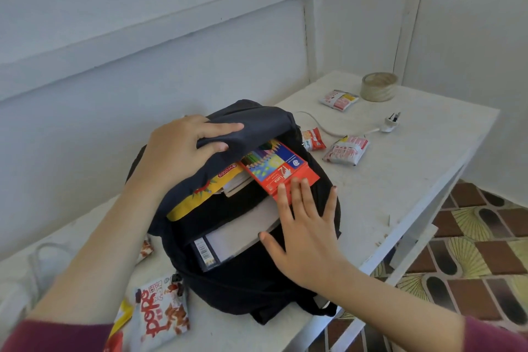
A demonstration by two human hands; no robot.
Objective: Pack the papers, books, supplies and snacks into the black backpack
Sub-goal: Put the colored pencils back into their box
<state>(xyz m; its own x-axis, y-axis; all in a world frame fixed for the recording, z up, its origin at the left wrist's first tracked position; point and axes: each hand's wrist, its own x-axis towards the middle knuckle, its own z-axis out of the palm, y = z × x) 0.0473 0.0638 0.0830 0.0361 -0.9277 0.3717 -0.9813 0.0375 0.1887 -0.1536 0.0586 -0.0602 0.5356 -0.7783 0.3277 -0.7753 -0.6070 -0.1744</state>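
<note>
1. The backpack (245,280) is lying on the table (414,180), its opening facing up.
2. A pencil box (281,170) is sticking out of the backpack, beside a notebook (237,240) sitting inside.
3. Snack packets (345,150) are lying right of the backpack; a tape roll (378,90) is sitting behind them.
4. Another snack bag (160,314) is lying left of the backpack, at the near edge.

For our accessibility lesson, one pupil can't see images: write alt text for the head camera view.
A person's left hand holds open the flap of a black fabric backpack on a white table while the right hand pushes a red cardboard box of coloured pencils into it. Books already sit inside; several small foil snack packets lie around it.
</note>
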